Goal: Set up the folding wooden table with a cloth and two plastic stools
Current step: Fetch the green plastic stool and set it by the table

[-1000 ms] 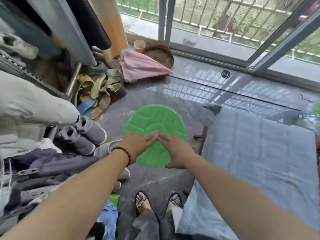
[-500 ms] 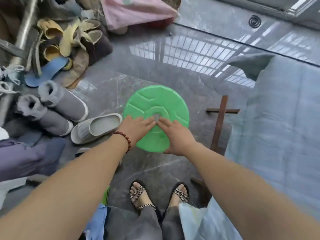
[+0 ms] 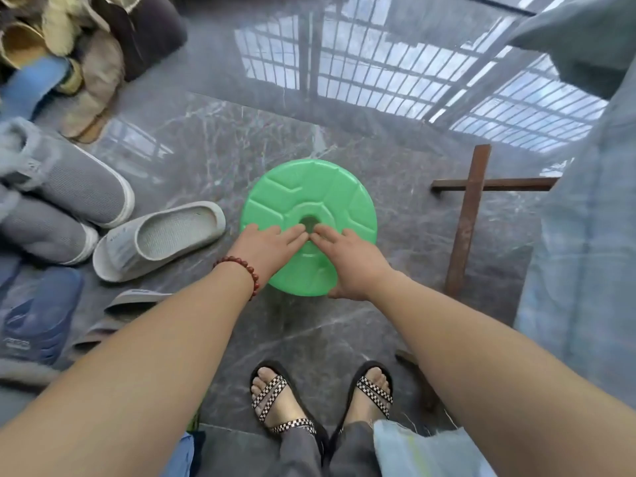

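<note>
At frame centre, a person's left hand (image 3: 268,247) and right hand (image 3: 356,266) rest flat, fingers straight, on the green plastic stool (image 3: 309,189).

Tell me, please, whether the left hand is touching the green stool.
Touching. The head view shows the left hand lying flat on the seat of the green stool, fingers straight and reaching toward its centre hole, with no gap visible.
</note>
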The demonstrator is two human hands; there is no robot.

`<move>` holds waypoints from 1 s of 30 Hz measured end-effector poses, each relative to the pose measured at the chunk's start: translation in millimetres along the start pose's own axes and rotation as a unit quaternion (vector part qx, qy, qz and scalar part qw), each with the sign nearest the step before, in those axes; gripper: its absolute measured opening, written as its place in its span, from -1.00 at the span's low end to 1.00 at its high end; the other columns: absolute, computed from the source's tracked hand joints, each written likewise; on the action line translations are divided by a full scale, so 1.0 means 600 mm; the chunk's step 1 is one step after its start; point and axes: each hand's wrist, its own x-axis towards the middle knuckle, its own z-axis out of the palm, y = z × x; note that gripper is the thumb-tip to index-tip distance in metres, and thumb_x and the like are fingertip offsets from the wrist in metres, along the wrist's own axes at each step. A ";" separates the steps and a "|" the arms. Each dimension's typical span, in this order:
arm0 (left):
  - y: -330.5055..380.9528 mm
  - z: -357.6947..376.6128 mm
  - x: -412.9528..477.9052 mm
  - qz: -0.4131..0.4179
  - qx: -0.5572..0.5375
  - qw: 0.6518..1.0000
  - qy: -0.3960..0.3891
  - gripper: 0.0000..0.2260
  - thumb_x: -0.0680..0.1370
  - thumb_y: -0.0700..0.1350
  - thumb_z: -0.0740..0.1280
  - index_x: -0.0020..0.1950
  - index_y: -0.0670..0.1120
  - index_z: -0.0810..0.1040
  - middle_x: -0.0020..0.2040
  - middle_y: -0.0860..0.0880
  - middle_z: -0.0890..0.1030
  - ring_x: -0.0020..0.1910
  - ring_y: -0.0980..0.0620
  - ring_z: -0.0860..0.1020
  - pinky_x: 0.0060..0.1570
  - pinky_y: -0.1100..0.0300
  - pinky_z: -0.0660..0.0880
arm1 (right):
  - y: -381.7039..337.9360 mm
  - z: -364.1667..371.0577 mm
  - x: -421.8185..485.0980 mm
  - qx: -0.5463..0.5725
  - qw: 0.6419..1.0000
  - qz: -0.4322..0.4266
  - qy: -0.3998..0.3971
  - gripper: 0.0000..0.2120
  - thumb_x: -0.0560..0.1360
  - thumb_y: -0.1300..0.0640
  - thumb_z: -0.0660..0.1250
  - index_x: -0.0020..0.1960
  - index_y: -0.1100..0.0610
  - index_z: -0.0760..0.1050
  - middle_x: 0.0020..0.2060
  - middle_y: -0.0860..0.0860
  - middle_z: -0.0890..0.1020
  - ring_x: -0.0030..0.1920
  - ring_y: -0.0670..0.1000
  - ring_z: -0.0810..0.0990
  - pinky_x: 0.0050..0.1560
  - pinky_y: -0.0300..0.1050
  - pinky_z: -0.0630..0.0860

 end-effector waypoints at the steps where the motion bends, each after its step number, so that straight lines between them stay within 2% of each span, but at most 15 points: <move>1: 0.002 0.006 0.005 0.001 0.002 1.000 -0.002 -0.29 0.55 -0.25 0.24 0.55 -0.03 -0.13 0.56 0.08 -0.11 0.35 -0.01 0.32 0.12 0.04 0.38 | 0.001 0.006 0.002 0.005 1.000 0.001 -0.002 -0.04 0.34 -0.06 0.49 0.55 0.05 -0.02 0.52 -0.10 0.04 0.29 0.12 0.33 0.17 0.05 0.50; 9: 0.008 0.028 0.034 0.013 0.042 0.999 -0.001 -0.32 0.57 -0.22 0.21 0.54 -0.06 -0.16 0.56 0.05 -0.13 0.30 -0.02 0.35 0.09 0.07 0.39 | 0.009 0.035 0.010 0.022 1.000 0.012 0.017 -0.05 0.36 -0.07 0.47 0.54 0.08 -0.02 0.51 -0.08 0.06 0.24 0.11 0.36 0.08 0.05 0.52; 17: 0.004 0.029 0.048 0.026 0.077 0.997 0.003 -0.38 0.60 -0.21 0.16 0.55 -0.08 -0.13 0.56 0.02 -0.07 0.30 -0.03 0.32 0.04 0.10 0.38 | 0.000 0.044 0.028 0.036 0.999 0.033 0.017 -0.02 0.32 -0.07 0.52 0.53 0.11 0.00 0.49 -0.07 0.10 0.24 0.10 0.38 0.09 0.05 0.53; 20: 0.003 0.034 0.045 0.016 0.071 0.997 -0.001 -0.37 0.60 -0.20 0.18 0.55 -0.07 -0.14 0.56 0.03 -0.11 0.32 -0.04 0.29 0.03 0.10 0.38 | 0.004 0.044 0.032 0.056 0.998 0.017 0.022 -0.11 0.39 -0.09 0.46 0.52 0.09 0.04 0.48 -0.09 0.13 0.28 0.08 0.37 0.13 0.04 0.50; 24: -0.008 0.042 0.036 0.011 -0.002 1.000 -0.006 -0.20 0.49 -0.14 0.31 0.55 -0.01 -0.16 0.55 0.05 -0.17 0.32 -0.03 0.26 0.08 0.11 0.38 | 0.018 0.031 0.029 0.079 0.993 0.019 0.089 -0.39 0.49 -0.03 0.35 0.46 0.07 0.20 0.45 -0.05 0.19 0.32 0.05 0.34 0.15 -0.03 0.45; 26: -0.012 0.044 0.035 0.012 -0.049 0.999 0.012 -0.23 0.47 -0.10 0.28 0.54 0.01 -0.11 0.55 0.04 -0.13 0.35 -0.02 0.24 0.15 0.10 0.36 | 0.025 0.025 0.030 0.097 0.985 0.058 0.133 -0.45 0.50 0.01 0.35 0.42 0.08 0.26 0.41 -0.02 0.23 0.31 0.05 0.33 0.14 -0.05 0.44; 28: -0.012 0.045 0.037 -0.029 -0.089 0.994 0.053 -0.30 0.49 -0.06 0.27 0.54 0.03 -0.03 0.55 0.01 -0.09 0.40 -0.05 0.19 0.23 0.05 0.32 | 0.031 0.019 0.038 0.117 0.975 0.097 0.160 -0.45 0.48 0.03 0.38 0.40 0.09 0.29 0.42 0.00 0.23 0.35 0.07 0.29 0.22 -0.02 0.39; 30: -0.006 0.042 0.044 -0.118 -0.154 0.977 0.082 -0.32 0.51 0.03 0.31 0.53 0.04 0.02 0.55 -0.04 -0.11 0.46 -0.11 0.08 0.31 -0.07 0.27 | 0.037 0.015 0.048 0.128 0.969 0.132 0.164 -0.39 0.47 0.03 0.39 0.43 0.10 0.24 0.47 0.02 0.16 0.44 0.09 0.17 0.35 0.02 0.29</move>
